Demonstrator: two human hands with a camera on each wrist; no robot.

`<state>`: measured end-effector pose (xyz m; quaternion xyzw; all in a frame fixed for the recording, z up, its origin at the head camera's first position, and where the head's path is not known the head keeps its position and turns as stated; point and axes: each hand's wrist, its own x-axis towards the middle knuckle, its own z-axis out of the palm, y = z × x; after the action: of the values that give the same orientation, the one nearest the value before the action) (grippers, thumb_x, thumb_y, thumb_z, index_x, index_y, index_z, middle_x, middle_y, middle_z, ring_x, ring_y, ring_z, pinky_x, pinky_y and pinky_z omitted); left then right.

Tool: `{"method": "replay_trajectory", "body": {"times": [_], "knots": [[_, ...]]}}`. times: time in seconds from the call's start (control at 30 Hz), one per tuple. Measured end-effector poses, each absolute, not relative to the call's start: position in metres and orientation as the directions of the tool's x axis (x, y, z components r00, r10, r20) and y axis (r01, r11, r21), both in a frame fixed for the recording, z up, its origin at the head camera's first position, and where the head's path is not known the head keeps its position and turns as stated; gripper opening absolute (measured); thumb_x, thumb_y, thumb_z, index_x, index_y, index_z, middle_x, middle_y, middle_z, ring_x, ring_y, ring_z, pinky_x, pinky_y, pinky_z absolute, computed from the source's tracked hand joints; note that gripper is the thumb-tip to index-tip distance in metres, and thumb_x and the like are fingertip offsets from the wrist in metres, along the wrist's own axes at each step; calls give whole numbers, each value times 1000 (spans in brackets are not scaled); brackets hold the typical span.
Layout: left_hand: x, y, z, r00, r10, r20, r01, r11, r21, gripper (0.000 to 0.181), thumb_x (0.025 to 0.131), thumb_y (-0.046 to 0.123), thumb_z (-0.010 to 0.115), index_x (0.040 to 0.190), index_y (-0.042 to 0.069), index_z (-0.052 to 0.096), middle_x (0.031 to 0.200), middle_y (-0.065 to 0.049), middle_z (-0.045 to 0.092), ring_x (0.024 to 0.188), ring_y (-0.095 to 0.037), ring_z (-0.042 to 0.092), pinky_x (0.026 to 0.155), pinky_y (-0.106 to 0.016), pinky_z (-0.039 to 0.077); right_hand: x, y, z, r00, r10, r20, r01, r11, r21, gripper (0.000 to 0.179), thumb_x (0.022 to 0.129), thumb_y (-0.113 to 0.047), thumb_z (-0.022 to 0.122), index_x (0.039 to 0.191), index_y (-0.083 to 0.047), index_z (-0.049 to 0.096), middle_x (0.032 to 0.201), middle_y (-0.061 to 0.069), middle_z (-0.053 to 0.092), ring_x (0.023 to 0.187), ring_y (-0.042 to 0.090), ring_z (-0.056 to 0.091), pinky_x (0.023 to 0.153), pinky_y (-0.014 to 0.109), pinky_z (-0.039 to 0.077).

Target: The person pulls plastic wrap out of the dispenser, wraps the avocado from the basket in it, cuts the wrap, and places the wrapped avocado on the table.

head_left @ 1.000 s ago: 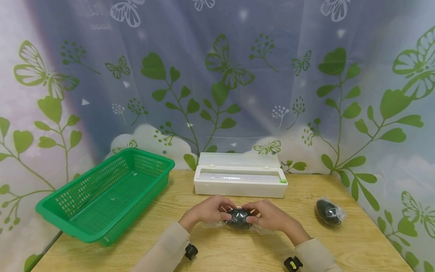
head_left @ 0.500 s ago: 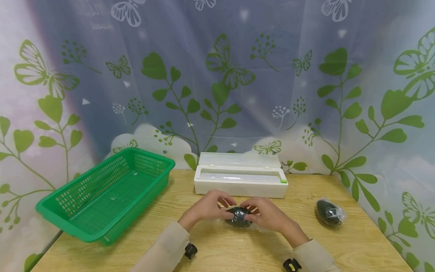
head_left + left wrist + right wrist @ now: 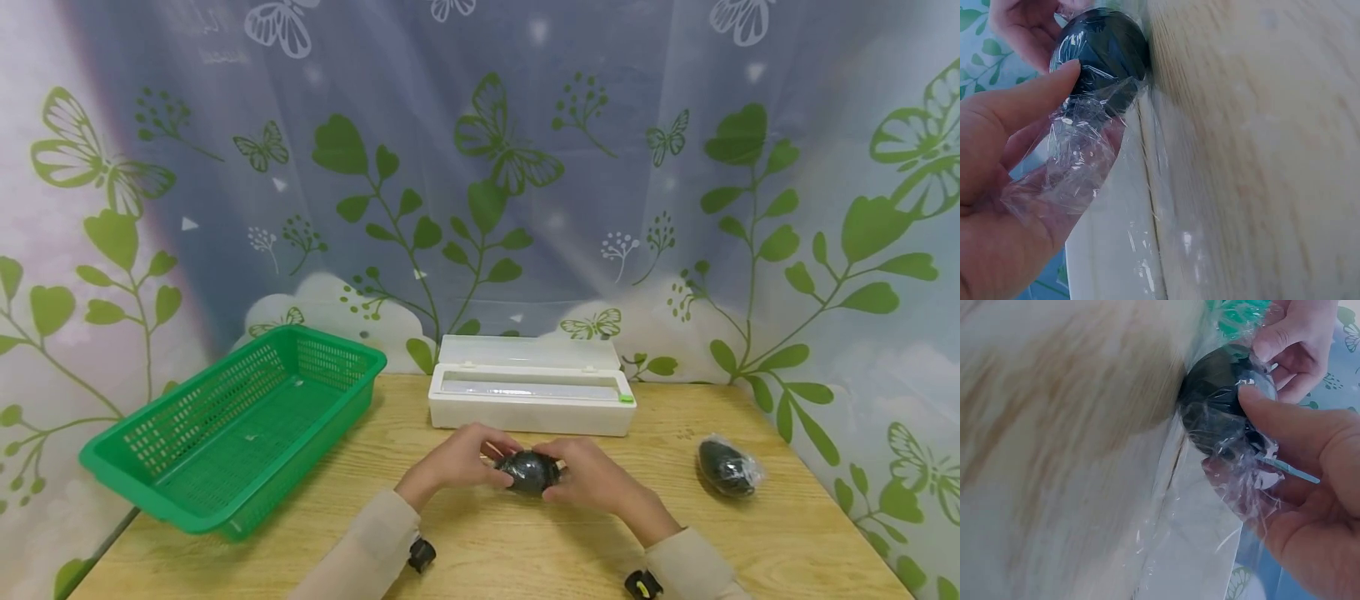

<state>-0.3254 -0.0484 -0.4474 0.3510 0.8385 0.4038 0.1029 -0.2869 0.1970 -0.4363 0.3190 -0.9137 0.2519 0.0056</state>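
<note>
A dark, egg-shaped avocado (image 3: 531,472) wrapped in clear cling film lies low over the table between both hands. My left hand (image 3: 462,457) holds its left end, thumb on the near side and fingers behind. From the other side my right hand (image 3: 597,477) grips it the same way. In the left wrist view, loose crumpled film (image 3: 1079,150) trails from the avocado (image 3: 1107,47) across the left palm and fingers. The right wrist view has more bunched film (image 3: 1241,469) under the right thumb, beside the dark skin.
Behind the hands stands a white cling film box (image 3: 528,415), its lid (image 3: 528,352) raised. A green plastic basket (image 3: 225,492) occupies the left of the wooden table (image 3: 480,567). Another wrapped avocado (image 3: 723,467) rests at the right. A patterned curtain (image 3: 600,208) hangs behind.
The avocado has turned between the hands and come up slightly. The right fingers have shifted round its right end, and the film that spread out at its sides is now gathered in.
</note>
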Motion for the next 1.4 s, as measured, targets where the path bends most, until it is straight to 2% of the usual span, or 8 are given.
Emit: {"method": "replay_trajectory", "body": {"times": [0.2, 0.33, 0.57, 0.73, 0.87, 1.07, 1.2, 1.4], "knots": [[-325, -48, -448, -721, 685, 109, 536, 451, 714, 32, 89, 7, 79, 121, 4, 74, 120, -13, 75, 110, -29, 72, 93, -34, 61, -287, 200, -438, -769, -618, 163, -602, 615, -509, 52, 88, -7, 81, 132, 6, 56, 120, 26, 72, 108, 37, 73, 86, 40, 64], [-324, -48, -447, -747, 662, 65, 499, 493, 713, 28, 92, 6, 75, 120, 6, 75, 119, -13, 76, 107, -27, 73, 89, -32, 61, -287, 201, -437, -742, -648, 173, -625, 574, -529, 40, 91, -9, 76, 126, 4, 61, 121, 23, 72, 108, 36, 74, 88, 40, 63], [-326, -50, -448, -766, 642, 16, 457, 528, 716, 26, 95, 10, 72, 120, 9, 75, 116, -11, 77, 105, -23, 74, 91, -36, 61, -291, 204, -438, -730, -668, 142, -614, 550, -567, 42, 96, -12, 72, 131, 8, 62, 127, 25, 70, 105, 33, 75, 89, 36, 63], [-326, -50, -446, -771, 634, 60, 467, 497, 731, 30, 95, 10, 72, 125, 4, 73, 125, -11, 74, 117, -30, 70, 103, -46, 57, -292, 205, -441, -739, -663, 123, -595, 556, -580, 43, 100, -15, 68, 135, 8, 60, 128, 24, 70, 104, 30, 75, 86, 33, 63], [-324, -49, -441, -791, 598, 127, 499, 512, 699, 30, 89, 15, 79, 117, 7, 77, 119, -6, 76, 111, -26, 69, 97, -43, 58, -292, 205, -442, -747, -655, 114, -583, 564, -584, 44, 101, -18, 66, 137, 6, 59, 129, 23, 70, 103, 29, 75, 86, 32, 63], [-321, -49, -438, -790, 603, 112, 498, 523, 692, 24, 82, 17, 87, 105, 13, 81, 105, -1, 78, 94, -18, 71, 78, -23, 58, -289, 202, -440, -769, -627, 122, -573, 592, -567, 45, 101, -20, 67, 136, 7, 59, 132, 24, 67, 106, 34, 73, 86, 36, 63], [-321, -49, -437, -790, 606, 92, 483, 523, 702, 29, 79, 15, 89, 107, 11, 81, 108, -2, 78, 97, -20, 72, 78, -24, 59, -284, 197, -437, -802, -566, 192, -578, 652, -491, 37, 96, -14, 73, 129, 0, 66, 129, 18, 70, 111, 36, 70, 89, 44, 62], [-323, -51, -440, -794, 603, 71, 473, 541, 695, 33, 80, 15, 89, 111, 12, 80, 111, -1, 79, 99, -19, 73, 84, -27, 59, -280, 189, -432, -805, -544, 238, -587, 670, -455, 35, 85, -9, 84, 118, -3, 74, 116, 12, 75, 101, 31, 73, 82, 39, 64]]}}
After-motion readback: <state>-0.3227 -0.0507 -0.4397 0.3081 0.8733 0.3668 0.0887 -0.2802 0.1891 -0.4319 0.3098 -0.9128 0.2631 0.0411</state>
